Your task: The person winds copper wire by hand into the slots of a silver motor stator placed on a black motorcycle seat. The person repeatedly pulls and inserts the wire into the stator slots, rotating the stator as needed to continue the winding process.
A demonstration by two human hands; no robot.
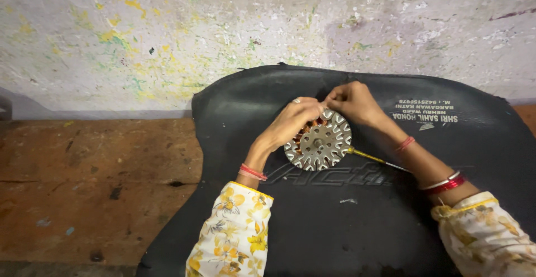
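The left hand (pixel 293 119) curls over the upper left edge of a round slotted metal stator (pixel 318 141), gripping it. The right hand (pixel 353 103) pinches closed at the disc's top rim, fingertips meeting the left hand's. The stator, with copper windings showing, sits at frame centre on a black rubber mat (pixel 346 215). A yellow wire (pixel 368 156) trails right. The mat covers a worn wooden bench (pixel 84 188) below a paint-splattered wall (pixel 167 31).

Left hand (pixel 295 119) and right hand (pixel 349 101) on slotted metal disc (pixel 319 141) over black mat (pixel 346 215).

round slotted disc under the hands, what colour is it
Silvery grey metal disc, with copper-orange windings showing near its top edge; the head view shows it.
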